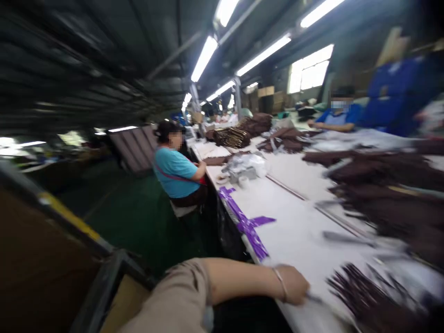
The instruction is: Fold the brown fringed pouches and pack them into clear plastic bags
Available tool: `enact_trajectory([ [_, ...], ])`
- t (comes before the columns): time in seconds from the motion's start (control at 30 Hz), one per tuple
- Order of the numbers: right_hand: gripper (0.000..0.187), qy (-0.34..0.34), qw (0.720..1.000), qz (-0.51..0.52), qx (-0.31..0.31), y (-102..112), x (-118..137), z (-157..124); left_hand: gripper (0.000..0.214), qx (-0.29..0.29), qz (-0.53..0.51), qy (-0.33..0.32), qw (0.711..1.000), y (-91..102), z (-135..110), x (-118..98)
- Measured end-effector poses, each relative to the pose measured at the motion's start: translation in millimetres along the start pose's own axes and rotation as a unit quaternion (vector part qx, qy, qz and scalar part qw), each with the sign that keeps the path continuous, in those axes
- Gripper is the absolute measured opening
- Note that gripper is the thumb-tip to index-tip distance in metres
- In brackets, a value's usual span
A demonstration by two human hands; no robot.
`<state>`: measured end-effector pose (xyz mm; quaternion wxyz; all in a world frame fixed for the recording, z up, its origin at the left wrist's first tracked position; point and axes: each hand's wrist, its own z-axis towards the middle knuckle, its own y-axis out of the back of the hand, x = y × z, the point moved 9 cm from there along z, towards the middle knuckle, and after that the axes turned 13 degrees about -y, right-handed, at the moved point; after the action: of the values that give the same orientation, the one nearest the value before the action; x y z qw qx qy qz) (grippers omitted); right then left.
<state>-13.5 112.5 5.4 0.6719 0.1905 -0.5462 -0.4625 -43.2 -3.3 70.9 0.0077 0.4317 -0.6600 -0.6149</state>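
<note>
My left hand (pixel 294 284) lies at the near edge of a long white work table (pixel 294 245), a bangle on its wrist and a beige sleeve pushed up the forearm. Its fingers are curled around a thin grey object (pixel 314 298), too blurred to name. Just right of the hand lies a blurred heap of dark brown fabric strips (pixel 367 296). Larger dark brown garments (pixel 381 185) are piled farther along the table's right side. A blurred grey tool (pixel 347 238) lies between these piles. My right hand is out of view.
Purple tape (pixel 246 222) marks the table's edge. A seated co-worker in a teal shirt (pixel 173 173) works along the left side, and another in blue (pixel 338 115) sits across the table. Plastic bags (pixel 244 166) and brown bundles (pixel 232 137) lie farther along. A cardboard box (pixel 41 263) stands at lower left.
</note>
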Motion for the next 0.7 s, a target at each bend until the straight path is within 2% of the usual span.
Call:
enact_trajectory([
  [0.07, 0.064, -0.048, 0.997, -0.055, 0.011, 38.7, -43.7, -47.5, 0.034, 0.047, -0.032, -0.019, 0.998, -14.8, -0.6, 2.0],
  [0.1, 0.066, -0.06, 0.995, -0.081, 0.026, 52.3, -52.7, -65.6, 0.028, 0.069, -0.054, -0.029, 0.996, -24.9, 2.6, 6.1],
  [0.17, 0.07, -0.068, 0.989, -0.117, 0.063, 65.0, -54.1, -83.3, 0.021, 0.113, -0.108, -0.052, 0.986, -49.1, 9.7, 12.4],
  [0.3, 0.069, -0.086, 0.982, -0.123, 0.113, 62.2, -45.1, -75.2, 0.041, 0.177, -0.228, -0.083, 0.954, -89.2, 6.3, 0.6],
  [0.4, 0.071, -0.09, 0.983, -0.091, 0.134, 64.6, -41.4, -68.9, 0.043, 0.213, -0.366, -0.069, 0.903, -106.9, -1.7, -19.1],
  [0.47, 0.073, -0.091, 0.985, -0.048, 0.141, 73.5, -37.8, -69.2, 0.035, 0.202, -0.371, -0.055, 0.905, -107.9, -0.3, -22.5],
  [0.53, 0.068, -0.112, 0.986, 0.008, 0.121, 89.2, -34.0, -72.8, 0.028, 0.166, -0.303, -0.045, 0.937, -98.4, 4.4, -15.4],
  [0.63, 0.046, -0.165, 0.985, 0.054, 0.012, 118.6, -29.7, -88.2, 0.021, 0.089, -0.217, -0.034, 0.972, -68.7, 7.1, 1.0],
  [0.7, 0.033, -0.178, 0.983, 0.019, -0.038, 124.3, -23.3, -104.7, 0.019, 0.025, -0.164, -0.041, 0.985, -43.3, 4.6, 8.1],
])
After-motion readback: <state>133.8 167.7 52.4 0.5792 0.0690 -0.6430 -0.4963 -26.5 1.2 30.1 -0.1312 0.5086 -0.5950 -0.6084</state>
